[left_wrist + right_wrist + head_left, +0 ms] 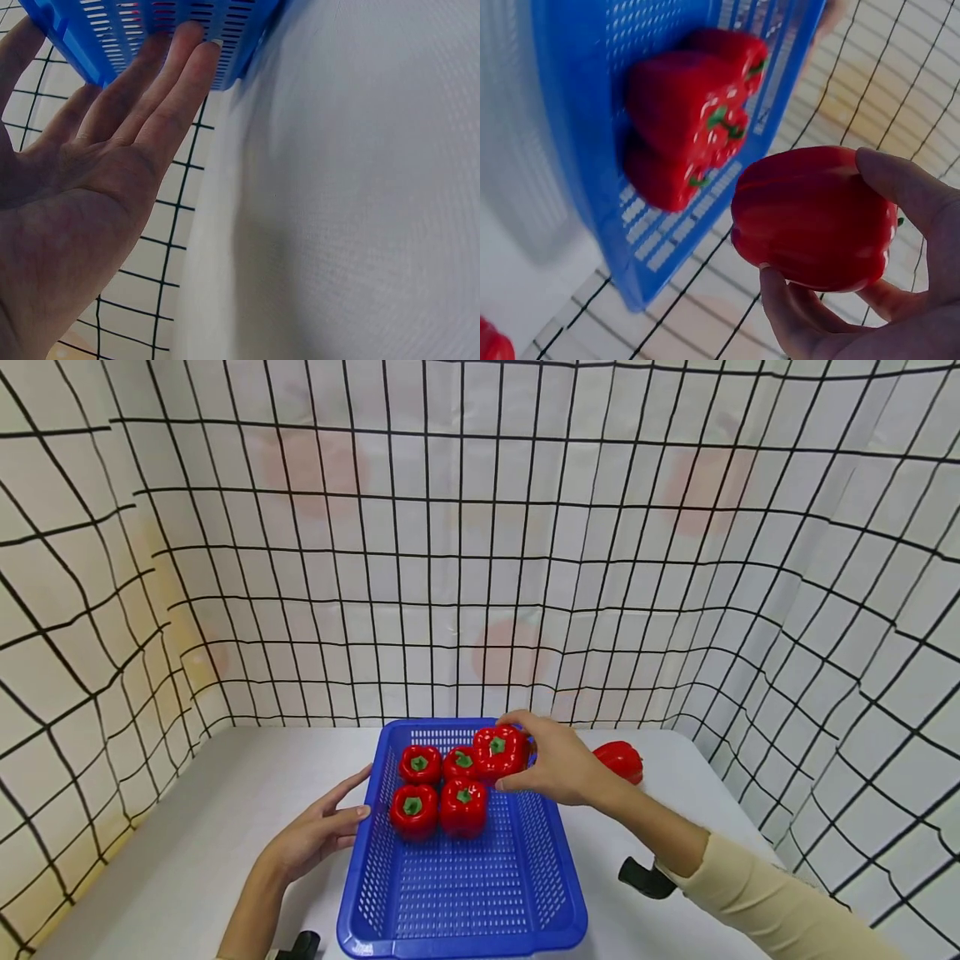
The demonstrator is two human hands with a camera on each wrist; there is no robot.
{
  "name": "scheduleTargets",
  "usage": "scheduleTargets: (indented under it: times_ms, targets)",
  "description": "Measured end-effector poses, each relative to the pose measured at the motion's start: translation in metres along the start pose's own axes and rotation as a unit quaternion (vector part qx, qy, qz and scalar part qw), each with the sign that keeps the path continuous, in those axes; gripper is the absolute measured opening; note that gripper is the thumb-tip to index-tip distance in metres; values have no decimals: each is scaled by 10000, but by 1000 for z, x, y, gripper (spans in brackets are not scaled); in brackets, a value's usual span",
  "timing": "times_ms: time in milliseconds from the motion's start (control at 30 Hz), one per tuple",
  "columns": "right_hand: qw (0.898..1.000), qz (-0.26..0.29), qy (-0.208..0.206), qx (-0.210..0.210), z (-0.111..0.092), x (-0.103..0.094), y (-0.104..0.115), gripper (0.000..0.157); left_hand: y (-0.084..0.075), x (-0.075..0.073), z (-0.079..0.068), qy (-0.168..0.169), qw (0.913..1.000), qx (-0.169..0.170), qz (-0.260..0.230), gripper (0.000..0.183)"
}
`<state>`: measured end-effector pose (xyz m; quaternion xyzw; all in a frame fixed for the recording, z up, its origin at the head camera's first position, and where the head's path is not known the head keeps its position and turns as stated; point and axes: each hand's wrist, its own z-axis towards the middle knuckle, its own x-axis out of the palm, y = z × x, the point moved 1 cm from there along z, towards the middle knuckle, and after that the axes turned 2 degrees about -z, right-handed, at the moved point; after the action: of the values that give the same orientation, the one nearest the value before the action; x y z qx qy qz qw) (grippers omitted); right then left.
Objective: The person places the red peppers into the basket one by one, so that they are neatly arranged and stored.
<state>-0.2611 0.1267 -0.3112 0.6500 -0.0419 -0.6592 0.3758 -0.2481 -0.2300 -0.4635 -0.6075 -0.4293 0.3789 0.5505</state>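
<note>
My right hand [558, 767] grips a shiny red bell pepper [500, 753] with thumb and fingers, above the far right part of a blue plastic basket [457, 902]. In the right wrist view the held pepper [817, 217] hangs clear of the other peppers. Several more red bell peppers [462, 807] with green stems stand close together in the basket's far left part. At the basket's left side is my left hand [311, 839], its extended fingers against the slotted wall [172, 19] and the thumb near the rim.
Another red bell pepper [621, 762] lies on the white table [217, 810] right of the basket, partly behind my right forearm. A black wire grid [457, 560] over pale sheeting encloses the back and both sides. Black wrist pieces [647, 878] show at both arms.
</note>
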Motion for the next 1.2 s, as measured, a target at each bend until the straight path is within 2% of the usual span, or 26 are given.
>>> scheduleTargets:
  times_ms: [133, 267, 467, 567, 867, 1200]
  targets:
    - [9993, 154, 324, 70, -2, 14, 11, 79, 0, 0, 0, -13, 10000, -30, -7, 80]
    - [9966, 225, 787, -71, -2, 31, 18, 79, 1, 0, 0, -34, 10000, -45, 14, 80]
    - [9910, 169, 1297, -300, 0, 54, 30, 81, 1, 0, 0, -102, 9999, -54, 48, 81]
    - [9886, 36, 1484, -252, 1, 65, 34, 80, 0, 0, 0, -132, 9999, -56, 49, 81]
    - [9853, -110, 1687, -264, 3, 94, 39, 77, 1, 0, 1, -137, 9998, -109, 74, 80]
    - [9814, -508, 1839, -220, 12, 111, 41, 77, 0, 0, 1, -89, 9999, -66, 101, 80]
